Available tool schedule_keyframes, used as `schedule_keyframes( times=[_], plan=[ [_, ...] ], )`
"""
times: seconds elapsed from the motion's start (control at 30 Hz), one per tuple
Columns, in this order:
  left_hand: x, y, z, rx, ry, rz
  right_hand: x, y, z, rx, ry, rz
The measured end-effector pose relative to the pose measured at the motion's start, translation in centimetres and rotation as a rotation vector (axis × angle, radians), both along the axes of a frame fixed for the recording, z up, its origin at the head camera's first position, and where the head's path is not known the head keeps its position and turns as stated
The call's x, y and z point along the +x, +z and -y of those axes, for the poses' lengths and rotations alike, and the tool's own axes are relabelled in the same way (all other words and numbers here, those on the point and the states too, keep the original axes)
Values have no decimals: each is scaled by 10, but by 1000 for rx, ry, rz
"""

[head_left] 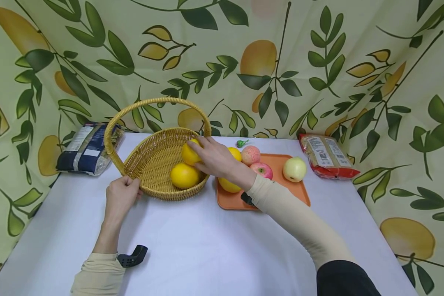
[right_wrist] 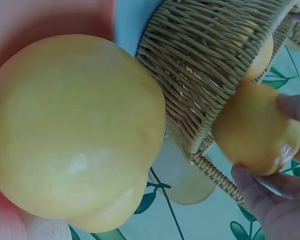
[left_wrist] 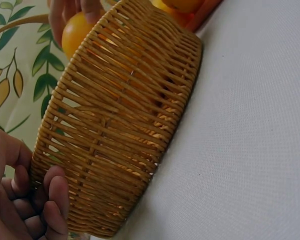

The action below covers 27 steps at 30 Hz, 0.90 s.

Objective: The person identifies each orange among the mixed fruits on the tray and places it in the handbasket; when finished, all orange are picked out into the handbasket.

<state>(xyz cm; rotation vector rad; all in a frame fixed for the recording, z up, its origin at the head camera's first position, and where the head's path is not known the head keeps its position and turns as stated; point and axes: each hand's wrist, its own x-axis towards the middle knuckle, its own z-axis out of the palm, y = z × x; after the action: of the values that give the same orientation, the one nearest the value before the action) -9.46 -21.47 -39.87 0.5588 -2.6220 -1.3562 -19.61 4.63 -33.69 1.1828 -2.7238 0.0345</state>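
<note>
My left hand (head_left: 121,195) pinches the rim of a woven wicker basket (head_left: 151,158) at its near left side, by the foot of the tall arched handle. In the left wrist view, curled fingers (left_wrist: 55,192) lie at the basket's wall. Over the basket's right side, my right hand (head_left: 222,158) holds an orange (head_left: 190,153) between thumb and fingers. The right wrist view shows this held orange (right_wrist: 260,130) right at the rim. Another orange (head_left: 185,176) lies inside the basket, just below it.
Right of the basket, an orange tray (head_left: 297,194) bears more oranges (head_left: 228,186), a peach (head_left: 250,154), a red apple (head_left: 263,168) and a pale green apple (head_left: 294,169). Packaged bags stand at the back left (head_left: 90,150) and back right (head_left: 329,156). A small green object (head_left: 240,143) lies behind the tray.
</note>
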Motion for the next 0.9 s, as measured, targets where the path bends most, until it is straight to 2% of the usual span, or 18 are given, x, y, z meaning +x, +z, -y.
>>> schedule_keyframes(
  times=[0.13,0.2,0.53,0.73,0.9],
  plan=[
    [0,0,0,-10,5,-3,1,4,1,-9,-35,109],
    [0,-1,0,-11,6,-6,2,4,0,-5,-42,133],
    [0,-1,-2,-12,10,-3,6,-17,2,146,14,165],
    [-1,0,-1,-8,5,1,8,-17,9,191,-12,233],
    [-1,0,-1,-11,9,5,9,-17,11,205,-15,246]
  ],
)
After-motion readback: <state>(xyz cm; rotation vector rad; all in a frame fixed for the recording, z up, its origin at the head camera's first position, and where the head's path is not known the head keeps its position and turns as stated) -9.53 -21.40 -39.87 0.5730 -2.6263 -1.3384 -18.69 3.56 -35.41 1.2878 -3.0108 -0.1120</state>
